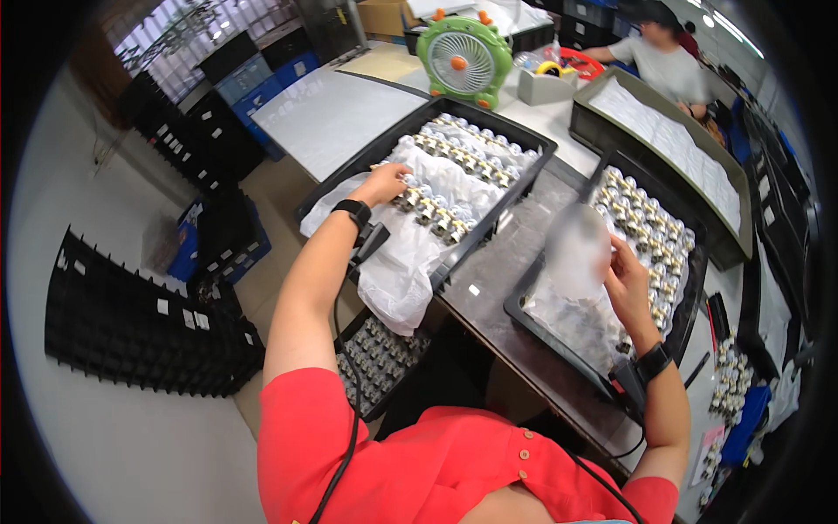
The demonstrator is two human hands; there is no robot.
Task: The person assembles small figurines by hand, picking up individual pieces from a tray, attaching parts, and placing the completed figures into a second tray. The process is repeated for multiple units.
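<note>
My left hand (384, 185) reaches into the left black tray (502, 223), its fingers closed at the end of a row of small silver-and-brass metal fittings (434, 212). White plastic sheeting (397, 284) lies between the rows and hangs over the near edge. My right hand (627, 281) is over the right black tray (559, 339), fingers bent and closed beside a blurred pale patch. The blur hides its fingertips and whatever they hold. More metal fittings (650, 223) stand in rows in this tray, next to crumpled plastic film (567, 319).
A green fan (464, 63) stands behind the left tray. At the far right is a long olive bin (742, 188) with white lining; a co-worker (659, 61) sits beyond it. Black trays (144, 319) are stacked at left. Another tray of fittings (380, 358) is below the table edge.
</note>
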